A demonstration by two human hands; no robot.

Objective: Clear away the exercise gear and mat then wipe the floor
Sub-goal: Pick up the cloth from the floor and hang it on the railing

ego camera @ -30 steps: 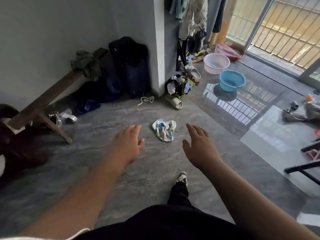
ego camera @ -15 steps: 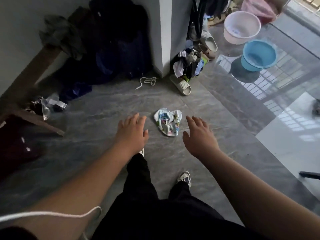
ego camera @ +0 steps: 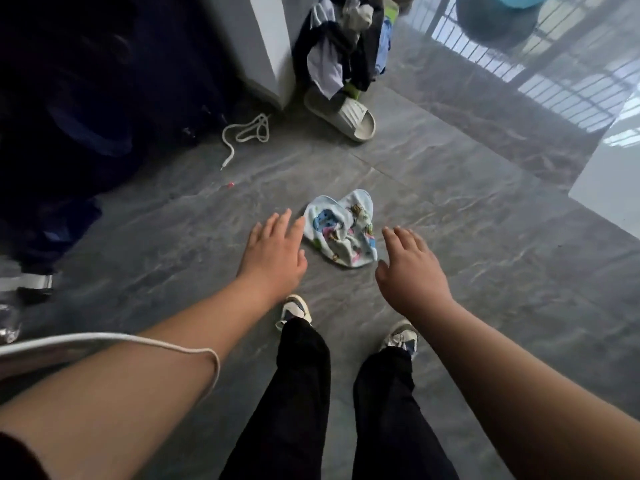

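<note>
A small crumpled cloth (ego camera: 341,233), pale blue with cartoon prints, lies on the grey tiled floor (ego camera: 450,237) in front of my feet. My left hand (ego camera: 273,252) hovers just left of it, fingers spread, holding nothing; its fingertips are close to the cloth's left edge. To the right of the cloth my right hand (ego camera: 407,271) is likewise open and empty. Both arms reach forward and down. No mat or exercise gear is visible in this view.
A beige slide sandal (ego camera: 343,116) and a heap of clothes (ego camera: 346,46) sit by the white pillar (ego camera: 266,46). A white cord (ego camera: 246,133) lies beside dark bags (ego camera: 86,98) at left. A blue basin (ego camera: 512,0) is at the top edge. My sneakers (ego camera: 294,308) stand below the cloth.
I have stepped forward and tilted my view down. Both open hands have come closer to the cloth, which has not moved on the floor.
</note>
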